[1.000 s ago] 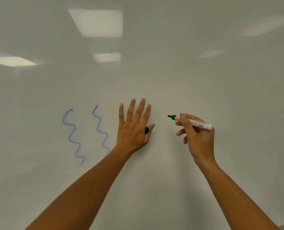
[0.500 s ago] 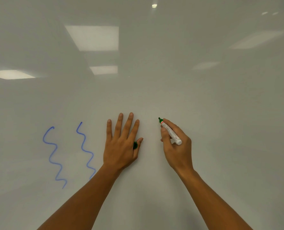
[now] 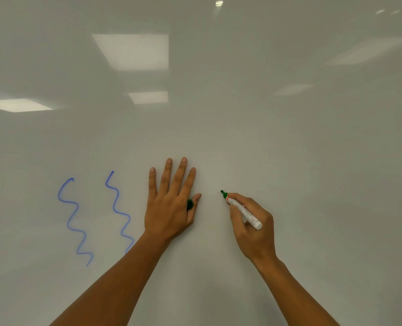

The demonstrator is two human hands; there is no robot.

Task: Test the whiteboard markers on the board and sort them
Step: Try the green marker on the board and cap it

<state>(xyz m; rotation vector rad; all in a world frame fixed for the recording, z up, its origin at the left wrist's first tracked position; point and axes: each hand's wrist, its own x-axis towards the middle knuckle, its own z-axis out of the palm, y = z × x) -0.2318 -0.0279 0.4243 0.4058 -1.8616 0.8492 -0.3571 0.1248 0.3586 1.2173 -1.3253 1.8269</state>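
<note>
Whiteboard (image 3: 289,149), glossy white, filling the view; ceiling-light reflections across its upper part. Far left: two blue squiggles (image 3: 74,220), wavy vertical lines side by side, the right one running down behind the left forearm; judged to be test marks from a blue marker, none of which is in view. Centre: left hand (image 3: 169,203), fingers straight and spread, palm flat against the whiteboard, likely as a brace while the other hand writes; green cap (image 3: 190,204) tucked between thumb and forefinger, kept there presumably for recapping. Right of centre: right hand (image 3: 254,227), curled round the green marker (image 3: 242,210) in a writing grip; white barrel, green tip pointing up and left at the board, just beside the left thumb; whether the tip touches the surface cannot be told; no green line visible. Step judged: the green marker's test stroke about to begin; sorting not yet possible for it. Sorting places not in view.
</note>
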